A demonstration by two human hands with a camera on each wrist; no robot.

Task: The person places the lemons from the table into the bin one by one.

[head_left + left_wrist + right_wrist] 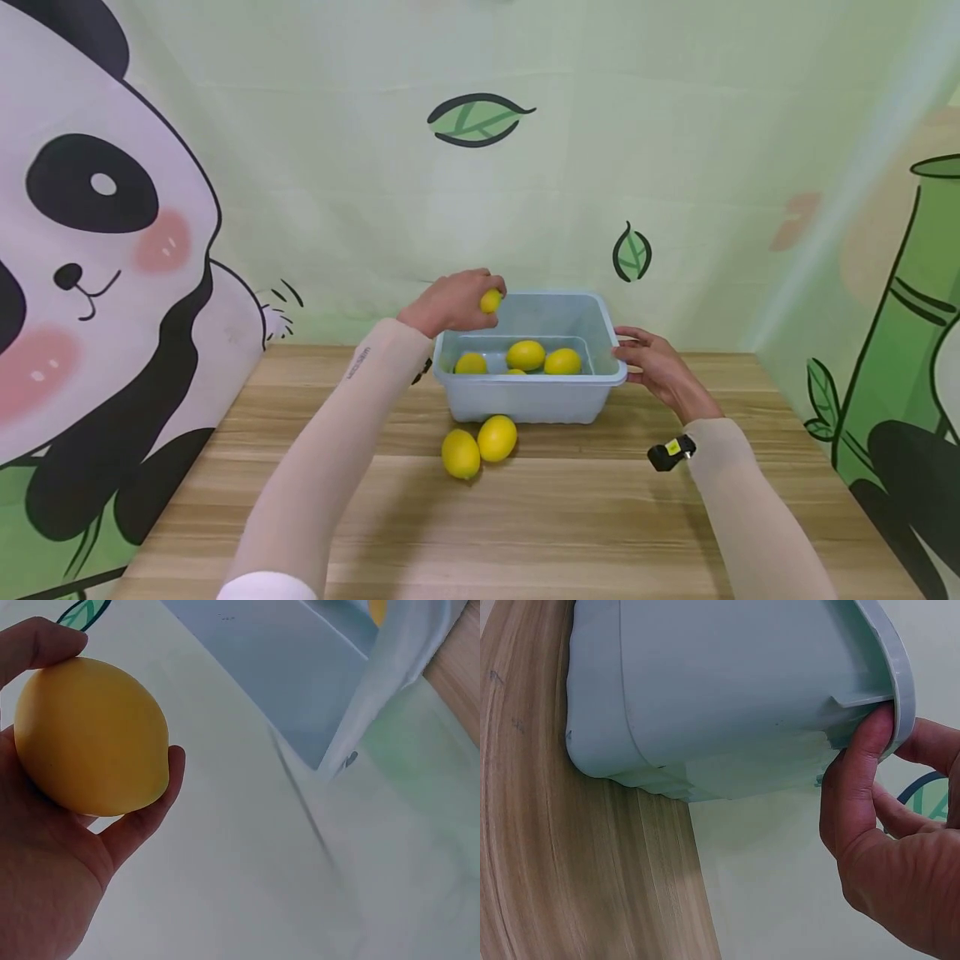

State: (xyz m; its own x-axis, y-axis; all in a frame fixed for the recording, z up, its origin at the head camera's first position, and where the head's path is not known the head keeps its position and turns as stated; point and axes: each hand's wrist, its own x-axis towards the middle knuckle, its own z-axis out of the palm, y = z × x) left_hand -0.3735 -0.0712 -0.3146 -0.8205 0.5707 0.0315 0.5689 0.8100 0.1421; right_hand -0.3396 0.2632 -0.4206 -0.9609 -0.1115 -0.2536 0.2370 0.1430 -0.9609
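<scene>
My left hand (453, 302) grips a yellow lemon (491, 301) above the back left of a light blue plastic bin (528, 402). Fingers and thumb wrap around this lemon (91, 739) in the left wrist view. Inside the bin lie several lemons (526, 355), one mostly hidden behind the front wall. At the bin's right side, my right hand (662, 369) pinches the rim (901, 671), with a digit tucked under the lip and others over it. Two more lemons (497, 438) rest side by side on the table, just in front of the bin.
The bin stands on a wood-grain table (555, 517) near its back edge. Behind it hangs a pale green backdrop (360, 208) printed with a panda, leaves and bamboo, which also covers both sides.
</scene>
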